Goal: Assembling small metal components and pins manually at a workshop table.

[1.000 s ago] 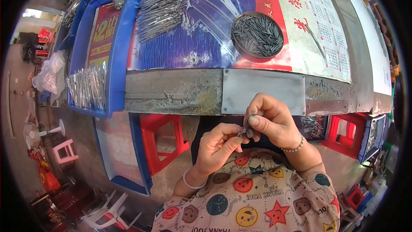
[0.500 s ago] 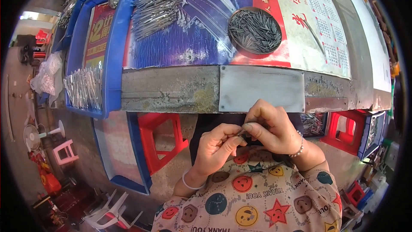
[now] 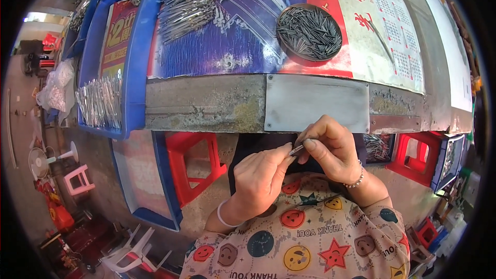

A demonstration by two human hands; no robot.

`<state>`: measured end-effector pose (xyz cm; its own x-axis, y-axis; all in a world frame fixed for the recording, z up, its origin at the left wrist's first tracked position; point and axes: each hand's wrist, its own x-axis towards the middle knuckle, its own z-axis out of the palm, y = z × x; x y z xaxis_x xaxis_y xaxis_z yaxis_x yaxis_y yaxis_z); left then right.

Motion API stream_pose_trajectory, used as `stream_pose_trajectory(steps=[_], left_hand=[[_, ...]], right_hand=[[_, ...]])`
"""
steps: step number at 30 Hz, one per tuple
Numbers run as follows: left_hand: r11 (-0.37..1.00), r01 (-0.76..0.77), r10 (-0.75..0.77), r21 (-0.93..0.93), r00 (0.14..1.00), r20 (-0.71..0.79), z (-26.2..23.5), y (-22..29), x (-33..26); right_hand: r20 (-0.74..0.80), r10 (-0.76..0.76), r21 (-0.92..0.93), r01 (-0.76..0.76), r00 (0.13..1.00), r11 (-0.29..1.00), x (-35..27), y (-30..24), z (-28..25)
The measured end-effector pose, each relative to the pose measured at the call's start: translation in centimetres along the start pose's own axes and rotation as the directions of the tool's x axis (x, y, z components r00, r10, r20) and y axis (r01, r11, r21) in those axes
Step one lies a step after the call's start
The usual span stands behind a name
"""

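Just in front of the bench edge, my left hand (image 3: 260, 178) and my right hand (image 3: 330, 154) meet fingertip to fingertip. Both are closed in a pinch on a small slim metal piece (image 3: 296, 150); its ends are partly hidden by the fingers. On the bench beyond my hands stands a round bowl (image 3: 279, 40) full of short dark pointed metal pins (image 3: 310, 31). Farther left lies a pile of long shiny metal rods (image 3: 188, 8), spread over a printed sheet.
A pale metal plate (image 3: 316, 103) is fixed along the bench edge (image 3: 201, 106). Blue trays (image 3: 135, 62) stand at the left, one with upright shiny rods (image 3: 101, 102). Red stools (image 3: 194, 168) and another blue tray (image 3: 139, 175) sit below bench level. A thin rod (image 3: 381, 40) lies at right.
My left hand's fingers have straightened and shifted slightly, and more of the metal piece shows between the fingertips. The right hand keeps its pinch. The view has shifted slightly.
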<state>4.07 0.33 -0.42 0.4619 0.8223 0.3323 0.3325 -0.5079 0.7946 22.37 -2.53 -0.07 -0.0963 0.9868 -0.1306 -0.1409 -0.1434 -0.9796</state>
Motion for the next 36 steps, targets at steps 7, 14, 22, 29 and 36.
stream_pose_trajectory(steps=[7,14,22,29,36], left_hand=[[0.998,-0.019,0.019,0.057,1.000,0.003,-0.1,0.2,0.0],[0.993,-0.019,0.016,0.117,1.000,0.025,-0.1,0.2,0.1],[0.986,-0.045,0.040,0.159,0.999,0.034,-0.3,0.6,0.7],[0.979,-0.050,0.040,0.199,0.998,0.054,-0.4,0.9,0.7],[0.965,-0.067,0.046,0.253,0.995,0.089,-0.5,1.4,0.9]], right_hand=[[0.030,0.003,-0.033,-0.002,1.000,0.999,-0.1,0.5,0.1],[-0.028,0.030,0.108,-0.027,0.999,0.994,0.1,1.5,0.3],[-0.025,0.043,0.139,-0.040,0.999,0.989,0.2,1.3,0.1],[-0.015,0.026,0.165,-0.024,1.000,0.986,0.2,1.3,0.0],[-0.014,0.026,0.194,-0.023,1.000,0.981,0.1,1.4,-0.1]])
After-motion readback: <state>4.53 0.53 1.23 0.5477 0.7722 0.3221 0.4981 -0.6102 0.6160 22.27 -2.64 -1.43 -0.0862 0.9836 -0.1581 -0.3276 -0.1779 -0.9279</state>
